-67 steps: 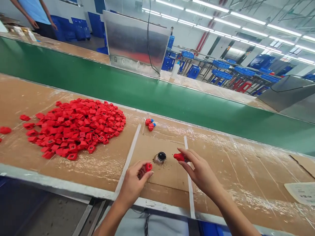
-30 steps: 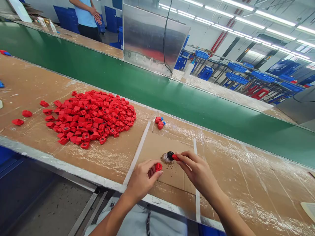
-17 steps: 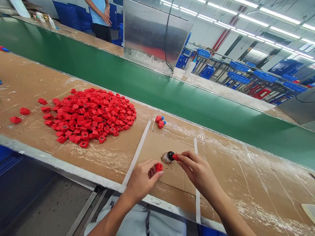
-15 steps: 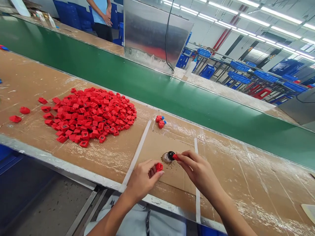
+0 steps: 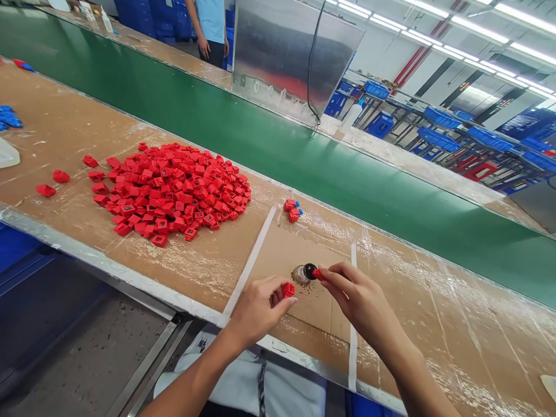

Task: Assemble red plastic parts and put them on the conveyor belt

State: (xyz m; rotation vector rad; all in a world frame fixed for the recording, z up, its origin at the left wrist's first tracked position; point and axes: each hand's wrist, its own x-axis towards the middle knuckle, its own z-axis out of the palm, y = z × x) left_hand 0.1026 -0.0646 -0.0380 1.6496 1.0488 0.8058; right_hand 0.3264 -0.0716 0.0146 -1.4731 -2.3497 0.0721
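Observation:
My left hand pinches a small red block with a square opening, between thumb and fingertips above the cardboard. My right hand is closed on another small red piece, mostly covered by the fingers. That piece meets the black round top of a small pale container; whether they are joined I cannot tell. Dark specks and a brownish ring surround the container. To the left lies a large heap of red blocks. Two red blocks with blue bits sit beyond the cardboard sheet.
A green conveyor belt runs along the far side of the bench. Behind it stand a metal panel with a hanging cable and a white bottle. A person stands at the back. Blue pieces lie far left.
The view has shifted, so the bench contents appear farther right and slightly higher. Both hands keep nearly the same pose, with the same red pieces in them.

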